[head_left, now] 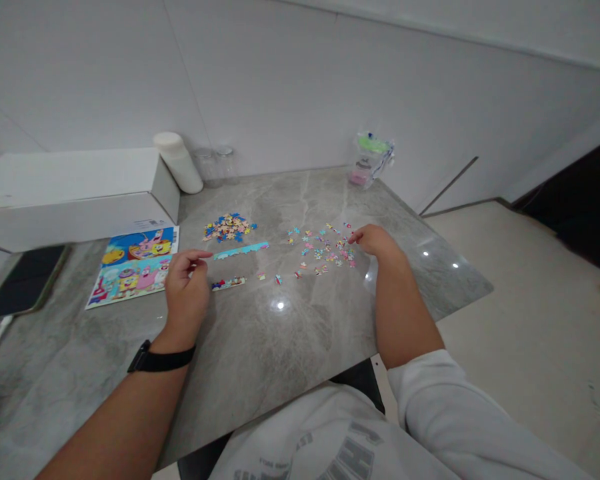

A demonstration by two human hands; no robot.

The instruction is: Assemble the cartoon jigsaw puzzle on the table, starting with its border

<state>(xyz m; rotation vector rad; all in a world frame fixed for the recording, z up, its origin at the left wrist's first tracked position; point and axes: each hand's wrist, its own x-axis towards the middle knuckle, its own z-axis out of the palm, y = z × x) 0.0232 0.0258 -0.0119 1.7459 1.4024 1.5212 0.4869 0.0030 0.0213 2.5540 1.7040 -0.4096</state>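
My left hand [186, 283] rests at the left end of a joined strip of light-blue puzzle pieces [243, 251]. Its index finger is stretched out, with the thumb apart below it. Nearer to me, a shorter joined strip [229, 283] starts just beside that hand. Over at the right, my right hand [377, 240] reaches down to the edge of the scattered puzzle pieces [319, 254]. Its fingertips are pressed together on a small puzzle piece, mostly covered by the fingers. A picture sheet [143, 280] with cartoon figures lies left of my left hand, which overlaps its edge.
A heap of puzzle pieces [230, 227] lies behind the strips. Along the wall stand a white box [70, 210], a leaning white bottle [179, 163], two clear glasses [225, 163] and a plastic bag [371, 160]. A phone [24, 280] with a cable lies left on the marbled table [280, 360].
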